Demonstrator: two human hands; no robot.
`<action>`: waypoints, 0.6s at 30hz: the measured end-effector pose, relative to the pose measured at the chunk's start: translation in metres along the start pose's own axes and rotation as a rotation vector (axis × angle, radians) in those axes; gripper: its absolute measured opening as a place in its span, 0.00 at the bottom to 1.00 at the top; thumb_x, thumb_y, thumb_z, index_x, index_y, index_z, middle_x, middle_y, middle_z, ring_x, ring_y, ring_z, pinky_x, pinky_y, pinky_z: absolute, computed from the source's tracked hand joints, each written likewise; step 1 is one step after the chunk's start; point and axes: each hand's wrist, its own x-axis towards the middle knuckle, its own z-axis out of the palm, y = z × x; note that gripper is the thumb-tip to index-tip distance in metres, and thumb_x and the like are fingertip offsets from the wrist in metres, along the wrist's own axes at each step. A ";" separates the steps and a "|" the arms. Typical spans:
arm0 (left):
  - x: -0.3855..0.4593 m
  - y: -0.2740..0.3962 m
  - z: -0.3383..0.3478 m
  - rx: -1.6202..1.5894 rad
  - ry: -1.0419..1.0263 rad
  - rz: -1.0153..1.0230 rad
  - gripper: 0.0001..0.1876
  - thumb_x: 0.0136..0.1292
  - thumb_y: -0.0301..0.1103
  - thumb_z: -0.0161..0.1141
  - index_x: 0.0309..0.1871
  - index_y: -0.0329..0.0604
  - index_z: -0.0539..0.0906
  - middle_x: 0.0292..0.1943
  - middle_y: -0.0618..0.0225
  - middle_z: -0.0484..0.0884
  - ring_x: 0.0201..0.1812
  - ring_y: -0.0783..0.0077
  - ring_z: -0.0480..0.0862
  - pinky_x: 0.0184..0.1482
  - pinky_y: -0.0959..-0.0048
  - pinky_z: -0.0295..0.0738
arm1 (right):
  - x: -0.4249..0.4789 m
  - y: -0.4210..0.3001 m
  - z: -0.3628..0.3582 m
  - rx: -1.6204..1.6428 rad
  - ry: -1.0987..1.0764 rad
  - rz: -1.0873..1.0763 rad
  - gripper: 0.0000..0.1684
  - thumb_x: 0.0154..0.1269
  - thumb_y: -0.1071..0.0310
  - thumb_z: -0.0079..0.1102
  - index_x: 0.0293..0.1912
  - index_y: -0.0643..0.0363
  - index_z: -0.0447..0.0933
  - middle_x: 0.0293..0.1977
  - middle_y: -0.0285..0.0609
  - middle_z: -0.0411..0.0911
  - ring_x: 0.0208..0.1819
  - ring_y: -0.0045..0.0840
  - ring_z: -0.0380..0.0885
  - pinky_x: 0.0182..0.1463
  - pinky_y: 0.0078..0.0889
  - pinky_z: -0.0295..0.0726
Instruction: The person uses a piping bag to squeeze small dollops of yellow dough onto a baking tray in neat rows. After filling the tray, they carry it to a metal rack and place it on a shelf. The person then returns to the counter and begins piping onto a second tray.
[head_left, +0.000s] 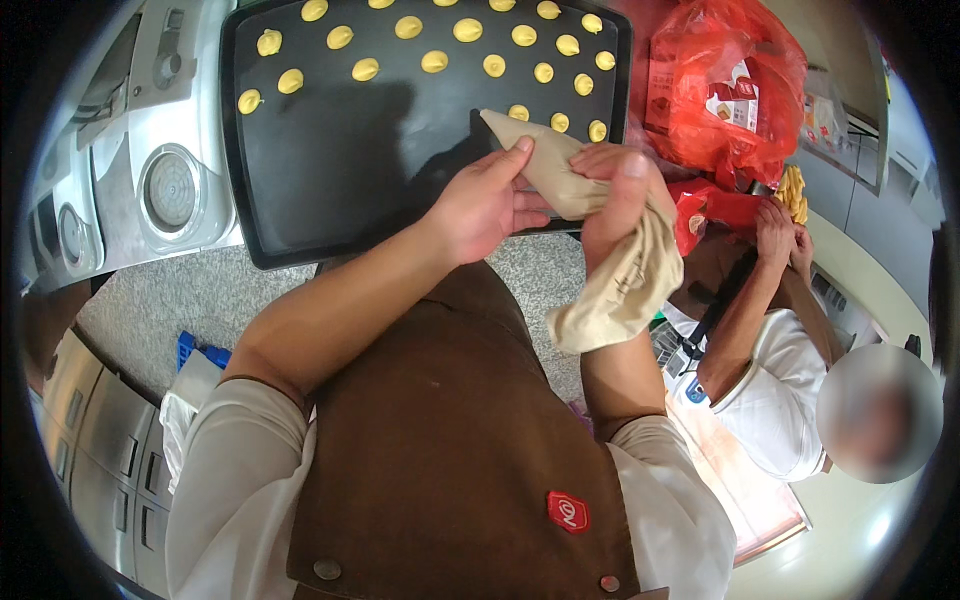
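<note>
A beige cloth piping bag (553, 166) slants over a black baking tray (315, 180), its narrow tip pointing up and left. My right hand (626, 191) grips the bag around its upper part, and the loose, wrinkled end hangs down over my wrist. Close to the tip, my left hand (487, 196) steadies the bag, thumb on its front and fingers partly behind it. Small round mounds of yellow batter (468, 30) lie in rows over the far and right parts of the tray. The bag's tip is just left of a nearby mound (518, 112).
White kitchen scales (171, 187) stand left of the tray. To its right are a red plastic bag (735, 97) with packages and a co-worker's hands (780, 232) by a yellow item (792, 195). Steel drawers (112, 442) line the lower left.
</note>
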 end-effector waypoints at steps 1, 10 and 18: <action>0.001 0.001 -0.005 -0.010 0.003 0.001 0.23 0.82 0.55 0.52 0.62 0.45 0.77 0.50 0.66 0.87 0.47 0.68 0.86 0.49 0.66 0.81 | 0.000 -0.001 0.005 -0.051 -0.015 0.025 0.27 0.83 0.57 0.48 0.30 0.64 0.81 0.27 0.46 0.82 0.29 0.31 0.81 0.38 0.33 0.78; 0.005 0.006 -0.026 -0.024 0.025 -0.020 0.22 0.83 0.55 0.50 0.62 0.49 0.80 0.50 0.72 0.87 0.49 0.75 0.86 0.51 0.73 0.80 | 0.007 0.001 0.031 -0.172 0.002 0.080 0.28 0.83 0.54 0.51 0.27 0.62 0.79 0.21 0.43 0.76 0.24 0.26 0.75 0.32 0.33 0.73; 0.005 0.007 -0.026 -0.021 0.032 -0.008 0.22 0.83 0.55 0.49 0.62 0.48 0.79 0.49 0.70 0.87 0.48 0.74 0.87 0.49 0.72 0.82 | 0.006 -0.012 0.035 -0.178 0.011 0.212 0.29 0.83 0.52 0.53 0.28 0.63 0.79 0.22 0.42 0.77 0.25 0.25 0.75 0.32 0.32 0.73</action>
